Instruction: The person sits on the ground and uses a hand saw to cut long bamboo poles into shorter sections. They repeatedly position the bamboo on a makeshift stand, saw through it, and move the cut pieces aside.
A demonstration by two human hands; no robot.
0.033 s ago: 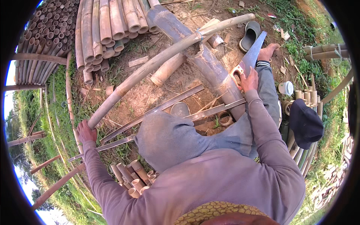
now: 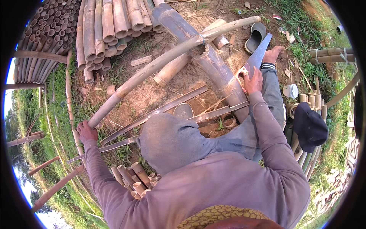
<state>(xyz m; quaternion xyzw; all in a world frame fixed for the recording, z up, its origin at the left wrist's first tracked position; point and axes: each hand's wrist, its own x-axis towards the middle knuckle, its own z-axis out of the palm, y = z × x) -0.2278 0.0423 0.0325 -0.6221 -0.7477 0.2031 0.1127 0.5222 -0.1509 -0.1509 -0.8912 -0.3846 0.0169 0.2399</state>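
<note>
A long, slightly bent bamboo pole (image 2: 152,70) runs from the near left to the far right. My left hand (image 2: 87,131) is wrapped around its near end. Farther along, the pole lies across a thick, dark bamboo log (image 2: 217,70), with a blue tie around it near the crossing. Over on the right, my right hand (image 2: 253,82) grips the handle of a handsaw (image 2: 258,51). The saw's blade points away from me, apart from the pole, beside my bare foot (image 2: 273,54).
Stacked bamboo poles (image 2: 108,23) fill the back left. Two long flat slats (image 2: 171,105) cross in front of my knee. Short bamboo pieces (image 2: 140,173) stand at my left side. A dark clog (image 2: 255,37), a white tub (image 2: 290,91) and a dark cap (image 2: 309,128) are on the right.
</note>
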